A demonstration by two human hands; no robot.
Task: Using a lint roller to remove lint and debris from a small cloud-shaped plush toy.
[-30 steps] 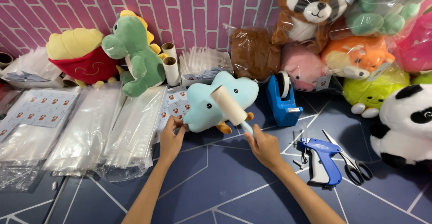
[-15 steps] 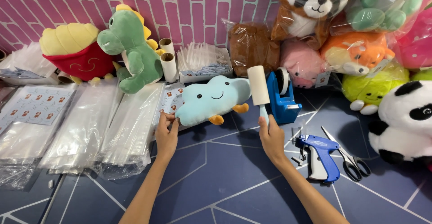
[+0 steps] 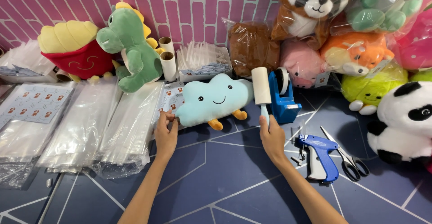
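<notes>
The left hand point(image 3: 166, 132) pinches the blue cloud plush point(image 3: 213, 100) at its edge; the right hand point(image 3: 272, 136) grips a lint roller point(image 3: 261, 89) upright beside it, mid-table point(image 3: 216, 179).

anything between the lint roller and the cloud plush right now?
Nothing visible. The right hand holds the lint roller upright just off the right edge of the blue cloud plush, with only bare gap between them. The left hand touches the plush's left edge. The tape dispenser sits behind the roller, not between.
</notes>
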